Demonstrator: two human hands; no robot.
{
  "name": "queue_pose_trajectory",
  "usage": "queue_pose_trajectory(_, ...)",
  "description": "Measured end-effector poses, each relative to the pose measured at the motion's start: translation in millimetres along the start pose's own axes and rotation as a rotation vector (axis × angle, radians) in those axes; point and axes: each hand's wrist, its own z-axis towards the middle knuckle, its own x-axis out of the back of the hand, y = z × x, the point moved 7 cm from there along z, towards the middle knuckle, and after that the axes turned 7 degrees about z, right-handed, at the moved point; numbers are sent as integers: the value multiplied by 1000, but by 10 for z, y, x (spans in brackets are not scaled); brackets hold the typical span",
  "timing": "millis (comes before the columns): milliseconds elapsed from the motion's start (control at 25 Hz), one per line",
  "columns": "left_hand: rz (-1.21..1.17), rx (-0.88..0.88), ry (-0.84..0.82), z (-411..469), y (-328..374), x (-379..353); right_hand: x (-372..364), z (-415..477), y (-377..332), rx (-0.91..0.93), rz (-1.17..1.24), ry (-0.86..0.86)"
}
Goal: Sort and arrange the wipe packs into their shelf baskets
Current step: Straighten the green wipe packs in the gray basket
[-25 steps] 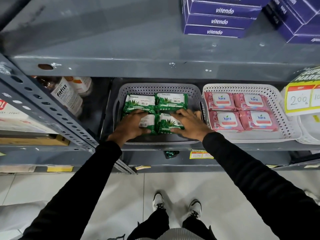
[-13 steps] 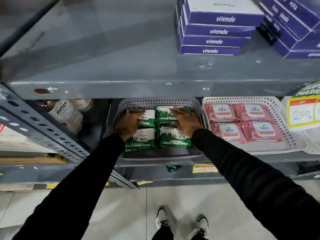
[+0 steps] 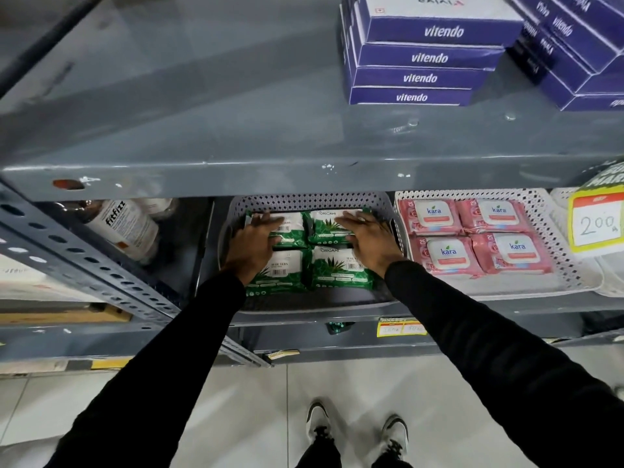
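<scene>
Several green Origami wipe packs (image 3: 341, 270) lie two by two in a grey perforated basket (image 3: 304, 202) on the middle shelf. My left hand (image 3: 251, 243) lies flat on the back left green pack, fingers spread. My right hand (image 3: 369, 239) presses flat on the back right green pack (image 3: 324, 228). Neither hand wraps around a pack. The two front packs lie uncovered. Beside it on the right, a white perforated basket (image 3: 567, 265) holds several pink Kara wipe packs (image 3: 447, 258) in a two by two layout.
The grey upper shelf (image 3: 236, 177) overhangs both baskets and carries stacked purple Vitendo boxes (image 3: 422, 55). A FitFizz bottle (image 3: 125, 228) lies left of the grey basket behind a perforated steel upright (image 3: 84, 265). A yellow price tag (image 3: 596, 224) hangs at right. My shoes (image 3: 358, 430) stand on tiled floor.
Both hands slid from the front green packs to the back pair. The four packs now sit closer together and squarer in the basket. The camera tilted slightly upward.
</scene>
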Motion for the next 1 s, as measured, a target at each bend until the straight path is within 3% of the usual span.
queue_pose_trajectory(80,-27,3,-21,-7,-2,9,-1,-20,-49,-4,-20,-41)
queue_pose_trajectory(240,-139,-111,-40,-282,110,105,89,-276,-296,119,-110,36)
queue_pose_trajectory(400,-22,-141,-198,-574,43,-45,-99,-506,-247,145,-220,-192)
queue_pose_trajectory(680,-44,-131,-157,-559,76,-73,-67,-519,-252,168,-178,-225)
queue_pose_trajectory(880,-67,-88,117,-379,199,119,-6,-322,-356,87,-93,-12)
queue_pose_trajectory(1000,11,-77,72,-141,274,-70,-140,-95,-344,-30,-53,6)
